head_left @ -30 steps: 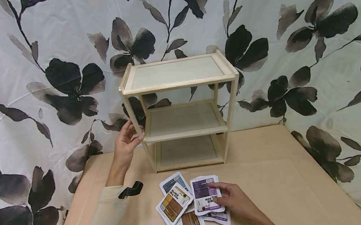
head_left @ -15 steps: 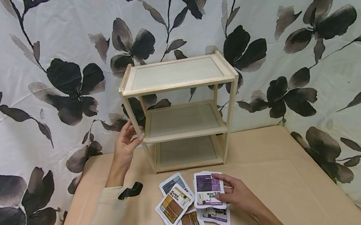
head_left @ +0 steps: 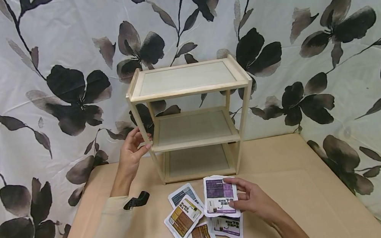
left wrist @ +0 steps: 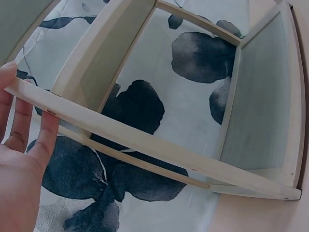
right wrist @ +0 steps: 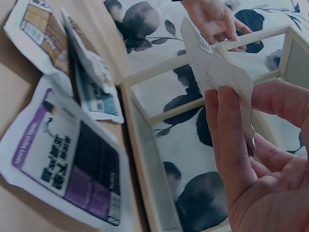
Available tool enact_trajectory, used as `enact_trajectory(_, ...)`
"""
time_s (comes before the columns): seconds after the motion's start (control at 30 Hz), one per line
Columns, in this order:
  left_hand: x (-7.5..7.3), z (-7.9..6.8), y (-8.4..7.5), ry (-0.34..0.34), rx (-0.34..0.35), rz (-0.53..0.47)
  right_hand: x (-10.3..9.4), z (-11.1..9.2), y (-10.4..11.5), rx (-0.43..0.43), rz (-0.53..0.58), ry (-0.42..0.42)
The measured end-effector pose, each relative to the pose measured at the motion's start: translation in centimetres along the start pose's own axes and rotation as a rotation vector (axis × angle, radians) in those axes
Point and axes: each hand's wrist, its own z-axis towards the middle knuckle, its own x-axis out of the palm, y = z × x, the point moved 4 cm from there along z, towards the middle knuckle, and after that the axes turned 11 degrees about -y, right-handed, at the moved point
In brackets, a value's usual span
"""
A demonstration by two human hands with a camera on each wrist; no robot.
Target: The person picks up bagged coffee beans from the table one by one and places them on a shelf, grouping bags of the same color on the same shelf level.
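Note:
A small pale wooden rack with three tiers stands on the table. My left hand grips its front left post beside the middle tier, thumb in front and fingers behind. My right hand pinches a flat pouch with a purple label between thumb and fingers, in front of the rack. Edge-on in the right wrist view, that held pouch looks white and is raised off the table. Beneath it lies another purple pouch, partly covered. To its left are brown-labelled pouches and a blue-labelled pouch.
The pouches lie loosely overlapping near the front of the tan tabletop. Behind the rack hangs a white cloth with dark flowers. A black strap piece sits at the left wrist.
My right hand has raised the purple pouch from the pile and carried it slightly right and toward the rack, uncovering more of the pouch below. The left hand has stayed on the post.

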Motion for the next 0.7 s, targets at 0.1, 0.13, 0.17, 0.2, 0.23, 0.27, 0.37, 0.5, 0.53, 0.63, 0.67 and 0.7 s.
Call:
enact_trajectory(0.1,0.0,0.2,0.0,0.005,0.004,-0.012,0.0,0.0,0.7,-0.003,-0.003,0.011)
enact_trajectory(0.13,0.0,0.2,0.0,0.006,0.004,-0.019,0.0,0.0,0.9,-0.005,-0.002,0.015)
enact_trajectory(0.17,0.1,0.2,0.0,0.007,0.005,-0.023,0.0,0.0,1.2,-0.009,-0.003,0.019)
enact_trajectory(0.2,0.1,0.2,0.0,0.008,0.008,-0.028,0.1,0.0,1.4,-0.015,-0.004,0.024)
enact_trajectory(0.23,0.1,0.2,0.0,0.009,0.009,-0.034,0.1,-0.1,1.7,-0.023,-0.006,0.030)
enact_trajectory(0.27,0.1,0.3,0.0,0.010,0.011,-0.039,0.1,-0.1,2.0,-0.031,-0.007,0.036)
enact_trajectory(0.37,0.2,0.3,-0.1,0.013,0.017,-0.052,0.2,-0.1,2.9,-0.046,-0.012,0.045)
enact_trajectory(0.5,0.2,0.4,-0.1,0.021,0.019,-0.060,0.4,-0.1,4.5,-0.059,-0.024,0.046)
enact_trajectory(0.53,0.2,0.4,-0.1,0.023,0.019,-0.061,0.5,-0.1,4.9,-0.063,-0.027,0.046)
enact_trajectory(0.63,0.2,0.5,-0.1,0.026,0.020,-0.065,0.5,0.0,6.0,-0.082,-0.040,0.047)
enact_trajectory(0.67,0.2,0.5,-0.1,0.026,0.019,-0.067,0.5,0.1,6.4,-0.090,-0.045,0.047)
enact_trajectory(0.7,0.1,0.5,0.0,0.025,0.017,-0.068,0.4,0.1,6.7,-0.097,-0.049,0.050)
